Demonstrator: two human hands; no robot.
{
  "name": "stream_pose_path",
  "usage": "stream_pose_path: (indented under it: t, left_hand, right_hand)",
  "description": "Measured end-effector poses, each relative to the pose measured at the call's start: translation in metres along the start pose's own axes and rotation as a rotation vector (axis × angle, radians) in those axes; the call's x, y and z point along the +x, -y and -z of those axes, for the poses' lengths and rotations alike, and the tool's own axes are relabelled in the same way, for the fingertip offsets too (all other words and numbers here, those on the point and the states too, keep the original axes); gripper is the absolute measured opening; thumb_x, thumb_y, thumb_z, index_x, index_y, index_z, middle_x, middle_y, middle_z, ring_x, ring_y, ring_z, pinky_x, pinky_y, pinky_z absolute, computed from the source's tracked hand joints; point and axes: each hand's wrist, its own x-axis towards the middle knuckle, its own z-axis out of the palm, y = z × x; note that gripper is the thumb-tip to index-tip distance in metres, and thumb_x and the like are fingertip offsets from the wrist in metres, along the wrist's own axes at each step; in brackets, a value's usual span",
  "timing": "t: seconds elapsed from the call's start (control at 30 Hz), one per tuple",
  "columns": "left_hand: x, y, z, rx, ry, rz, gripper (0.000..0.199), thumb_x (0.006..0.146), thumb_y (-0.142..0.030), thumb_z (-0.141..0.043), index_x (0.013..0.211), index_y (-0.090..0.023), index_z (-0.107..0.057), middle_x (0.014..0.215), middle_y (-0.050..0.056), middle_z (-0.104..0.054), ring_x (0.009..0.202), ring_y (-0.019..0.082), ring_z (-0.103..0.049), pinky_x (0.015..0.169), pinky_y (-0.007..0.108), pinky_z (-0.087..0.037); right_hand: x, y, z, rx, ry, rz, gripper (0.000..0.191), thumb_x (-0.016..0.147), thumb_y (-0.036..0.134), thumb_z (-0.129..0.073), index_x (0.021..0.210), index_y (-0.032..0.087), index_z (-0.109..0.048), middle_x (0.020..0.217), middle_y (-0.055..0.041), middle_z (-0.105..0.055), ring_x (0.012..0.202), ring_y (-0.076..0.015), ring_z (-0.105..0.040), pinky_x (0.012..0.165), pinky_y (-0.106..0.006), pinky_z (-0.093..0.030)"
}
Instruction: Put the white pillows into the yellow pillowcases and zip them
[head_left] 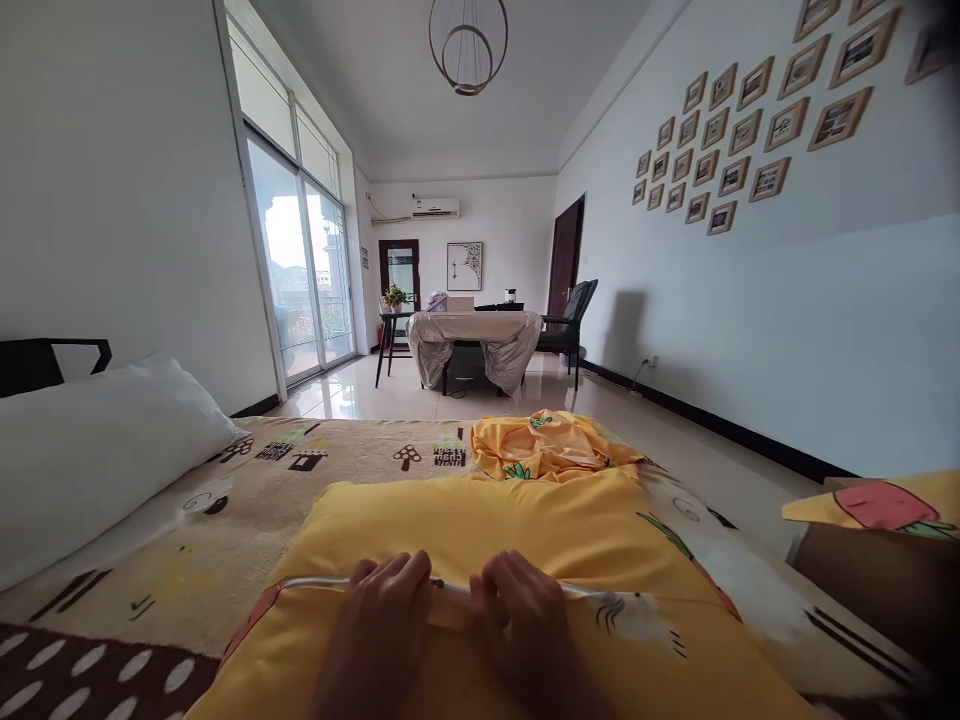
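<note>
A plump yellow pillow in its pillowcase [442, 510] lies right in front of me, with a white zipper [319, 581] running across it. My left hand [390, 615] is closed on the fabric at the zipper, beside the dark zipper slider [438, 583]. To the right of the slider, my right hand [521, 610] also has its fingers curled onto the zipper edge. Both fingertips are partly hidden. Near the right hand, a printed whiskered figure [637, 620] and a green leaf print [664, 533] show on the case.
The pillow rests on a beige patterned blanket [247, 520]. Beyond it lies a crumpled yellow cloth [551, 440]. A white pillow [112, 450] is at left. At right, yellow printed fabric [885, 505] lies on a box [855, 575]. A covered table [480, 325] and black chair [574, 320] stand farther off.
</note>
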Motion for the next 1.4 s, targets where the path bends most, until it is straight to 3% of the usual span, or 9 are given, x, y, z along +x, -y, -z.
stream_pose_path:
  t: [0.1,0.23,0.33,0.43,0.63,0.83,1.03,1.23,1.4]
  left_hand:
    - [-0.004,-0.007,0.000,0.001,-0.117,-0.098,0.025,0.090,-0.009,-0.038,0.069,-0.020,-0.046,0.067,-0.002,-0.057,0.062,0.016,-0.049,0.066,0.030,-0.030]
    - [-0.007,-0.014,-0.011,-0.053,-0.534,-0.338,0.016,0.087,-0.004,-0.043,0.082,-0.017,-0.049,0.068,0.001,-0.052,0.064,0.015,-0.044,0.064,0.028,-0.033]
    - [-0.008,-0.012,-0.020,-0.107,-0.795,-0.536,0.018,0.083,0.000,-0.045,0.096,-0.012,-0.051,0.070,0.004,-0.052,0.067,0.015,-0.043,0.065,0.029,-0.036]
    - [-0.009,-0.010,-0.024,-0.086,-0.853,-0.662,0.018,0.081,0.000,-0.045,0.095,-0.011,-0.050,0.070,0.006,-0.052,0.067,0.016,-0.044,0.065,0.031,-0.038]
    - [-0.012,-0.027,-0.036,0.020,-0.590,-0.564,0.018,0.081,-0.001,-0.040,0.090,-0.013,-0.051,0.066,0.005,-0.050,0.062,0.018,-0.043,0.062,0.031,-0.034]
    - [-0.007,-0.023,-0.049,0.104,-0.360,-0.386,0.020,0.083,-0.001,-0.039,0.082,-0.017,-0.050,0.070,0.004,-0.053,0.064,0.019,-0.045,0.063,0.031,-0.031]
    - [-0.001,-0.016,-0.036,0.026,-0.140,-0.236,0.019,0.088,-0.008,-0.039,0.075,-0.019,-0.047,0.072,0.002,-0.056,0.069,0.018,-0.048,0.068,0.030,-0.031]
    - [0.005,-0.007,-0.004,0.067,0.051,-0.010,0.023,0.093,-0.018,-0.036,0.073,-0.020,-0.046,0.074,0.000,-0.058,0.070,0.018,-0.050,0.069,0.030,-0.029]
    - [0.010,0.008,0.017,0.093,0.178,0.071,0.022,0.093,-0.020,-0.036,0.073,-0.020,-0.044,0.071,-0.002,-0.058,0.070,0.017,-0.052,0.068,0.029,-0.028]
  right_hand:
    - [0.019,-0.001,0.003,-0.089,-0.151,0.093,0.034,0.090,0.017,-0.051,0.059,0.020,-0.038,0.051,0.0037,-0.041,0.050,-0.0097,-0.038,0.051,-0.027,-0.025]
    - [0.055,0.008,0.024,-0.106,-0.325,0.272,0.041,0.083,0.009,-0.060,0.054,0.019,-0.034,0.047,0.0049,-0.035,0.049,-0.0091,-0.030,0.050,-0.028,-0.021]
    - [0.071,0.021,0.050,-0.081,-0.349,0.445,0.042,0.079,0.008,-0.061,0.052,0.019,-0.031,0.047,0.0049,-0.031,0.050,-0.0095,-0.027,0.051,-0.028,-0.018]
    - [0.070,0.027,0.070,-0.088,-0.297,0.580,0.038,0.081,0.012,-0.057,0.053,0.020,-0.033,0.047,0.0048,-0.029,0.050,-0.0101,-0.025,0.051,-0.029,-0.015]
    - [0.027,-0.019,0.050,0.048,-0.324,0.356,0.036,0.083,0.007,-0.048,0.056,0.021,-0.028,0.050,0.0053,-0.025,0.050,-0.0096,-0.024,0.052,-0.028,-0.018]
    - [-0.001,-0.056,0.022,-0.027,0.153,0.177,0.033,0.092,0.026,-0.049,0.061,0.018,-0.046,0.050,0.0025,-0.048,0.047,-0.0086,-0.042,0.052,-0.024,-0.025]
    - [0.003,-0.058,0.027,-0.012,0.391,0.177,0.034,0.090,0.048,-0.052,0.104,0.021,-0.067,0.071,-0.0019,-0.070,0.062,-0.0116,-0.061,0.058,-0.022,-0.035]
    - [0.006,-0.052,0.026,-0.058,0.406,0.240,0.021,0.094,0.029,-0.050,0.089,0.022,-0.069,0.060,0.0013,-0.062,0.058,-0.0116,-0.052,0.058,-0.025,-0.031]
    - [0.003,-0.035,0.016,-0.133,0.307,0.265,0.020,0.089,0.007,-0.046,0.087,0.015,-0.064,0.085,-0.0065,-0.063,0.076,-0.0169,-0.051,0.069,-0.029,-0.037]
